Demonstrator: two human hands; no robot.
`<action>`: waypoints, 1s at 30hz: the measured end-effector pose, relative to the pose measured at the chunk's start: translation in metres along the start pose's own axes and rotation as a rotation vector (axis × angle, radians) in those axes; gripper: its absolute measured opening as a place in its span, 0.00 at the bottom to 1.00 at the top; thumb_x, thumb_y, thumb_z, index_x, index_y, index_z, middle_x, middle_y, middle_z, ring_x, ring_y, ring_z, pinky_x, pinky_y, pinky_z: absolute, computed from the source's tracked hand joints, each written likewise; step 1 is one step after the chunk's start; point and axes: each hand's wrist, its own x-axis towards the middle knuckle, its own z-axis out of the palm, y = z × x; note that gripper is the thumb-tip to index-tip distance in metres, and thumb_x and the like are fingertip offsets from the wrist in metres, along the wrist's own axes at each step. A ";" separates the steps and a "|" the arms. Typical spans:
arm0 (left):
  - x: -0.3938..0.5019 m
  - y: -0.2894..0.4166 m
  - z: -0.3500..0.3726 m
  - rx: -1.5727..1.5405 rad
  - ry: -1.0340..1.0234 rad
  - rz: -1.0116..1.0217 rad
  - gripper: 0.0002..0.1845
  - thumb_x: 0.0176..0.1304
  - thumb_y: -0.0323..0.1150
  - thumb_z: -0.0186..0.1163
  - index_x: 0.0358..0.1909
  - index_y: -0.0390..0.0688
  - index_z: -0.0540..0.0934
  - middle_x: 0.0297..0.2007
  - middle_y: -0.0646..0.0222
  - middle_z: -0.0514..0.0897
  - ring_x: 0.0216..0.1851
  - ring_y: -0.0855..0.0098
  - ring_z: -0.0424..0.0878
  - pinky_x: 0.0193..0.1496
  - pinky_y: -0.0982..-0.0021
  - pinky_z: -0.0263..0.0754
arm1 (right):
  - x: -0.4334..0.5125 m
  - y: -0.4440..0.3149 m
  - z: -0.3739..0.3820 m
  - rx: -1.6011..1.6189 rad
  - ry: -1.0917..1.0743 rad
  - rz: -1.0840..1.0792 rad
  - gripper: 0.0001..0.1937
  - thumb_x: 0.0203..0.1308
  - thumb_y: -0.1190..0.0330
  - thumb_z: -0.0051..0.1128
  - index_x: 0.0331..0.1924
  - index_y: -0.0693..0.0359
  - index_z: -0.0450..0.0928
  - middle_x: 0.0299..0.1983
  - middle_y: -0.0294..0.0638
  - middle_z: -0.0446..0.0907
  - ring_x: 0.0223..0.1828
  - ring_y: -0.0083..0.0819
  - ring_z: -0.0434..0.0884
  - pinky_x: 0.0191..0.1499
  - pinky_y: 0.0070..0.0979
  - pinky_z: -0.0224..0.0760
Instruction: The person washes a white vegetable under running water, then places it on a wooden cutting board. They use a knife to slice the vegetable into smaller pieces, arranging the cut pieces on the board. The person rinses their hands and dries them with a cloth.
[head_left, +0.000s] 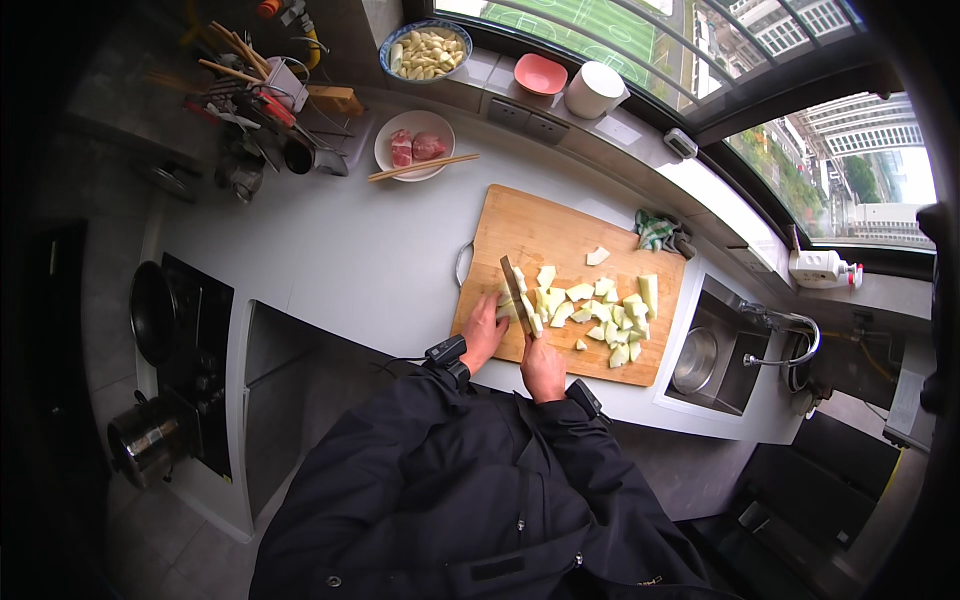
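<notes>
My right hand (543, 367) is closed round the handle of a kitchen knife (515, 293), whose blade points away from me over a wooden cutting board (517, 217). Against the left side of the blade, my left hand (484, 330) steadies a pale green piece of peeled vegetable (507, 304), partly hidden by fingers and blade. Cut slices (529, 312) lie along the blade's right side. Several pale green chunks (600, 311) are spread over the right half of the board, with a longer piece (648, 296) near its right edge.
Beyond the board, a bowl of raw meat (414, 166) has wooden chopsticks (424, 168) across it. A checked cloth (660, 232) touches the far right corner. A sink (727, 375) with a metal bowl (695, 360) lies right. The windowsill holds a bowl of garlic cloves (426, 52). A wok (154, 313) stands left.
</notes>
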 end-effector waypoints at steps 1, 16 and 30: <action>0.000 0.001 0.000 0.018 0.024 0.028 0.28 0.64 0.23 0.69 0.66 0.34 0.75 0.55 0.44 0.81 0.54 0.38 0.82 0.55 0.48 0.81 | 0.000 0.000 0.000 -0.001 -0.017 0.018 0.15 0.84 0.58 0.46 0.48 0.63 0.72 0.24 0.60 0.84 0.27 0.65 0.84 0.32 0.62 0.74; 0.008 0.003 0.000 0.020 0.080 0.094 0.22 0.64 0.24 0.70 0.59 0.33 0.80 0.45 0.51 0.85 0.44 0.47 0.85 0.47 0.52 0.81 | 0.024 0.005 0.029 0.041 -0.068 0.071 0.16 0.83 0.57 0.46 0.49 0.65 0.71 0.28 0.63 0.85 0.31 0.66 0.86 0.34 0.62 0.78; 0.007 0.003 0.000 -0.038 0.036 0.001 0.19 0.65 0.25 0.70 0.57 0.34 0.80 0.47 0.50 0.86 0.47 0.45 0.86 0.49 0.53 0.82 | 0.029 0.032 0.013 0.120 0.073 0.048 0.15 0.81 0.59 0.53 0.46 0.66 0.70 0.27 0.66 0.84 0.30 0.71 0.83 0.33 0.65 0.74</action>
